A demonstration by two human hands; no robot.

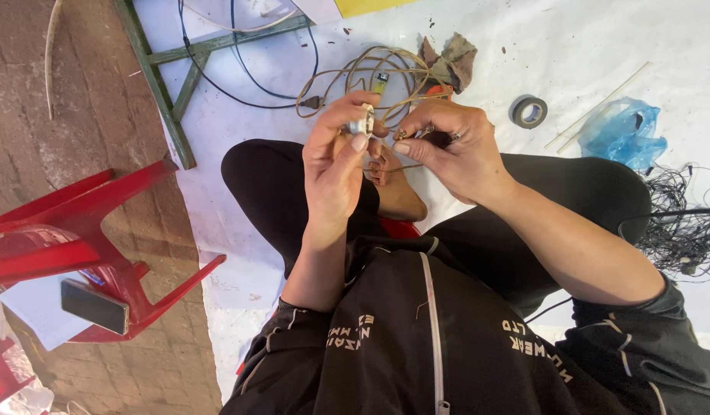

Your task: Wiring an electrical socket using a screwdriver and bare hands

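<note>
Left hand point(333, 157): its grip was clamped on a small silver lamp holder point(362, 123), lifted close so the eyes could see it.
Right hand point(451, 150): its fingers were pinched on a thin tan wire point(405, 133), right beside the holder at 3 o'clock.
Wire coil point(374, 73): lay on the white sheet point(239, 184) at 12 o'clock.
Tape roll point(528, 111): near, at 2 o'clock.

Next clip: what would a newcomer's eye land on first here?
At centre, the left hand pinches a small white fitting while the right hand holds the end of a tan cable coiled on the white sheet behind. A tipped red plastic chair lies at left with a dark phone on it, and a grey tape roll sits upper right.
</note>
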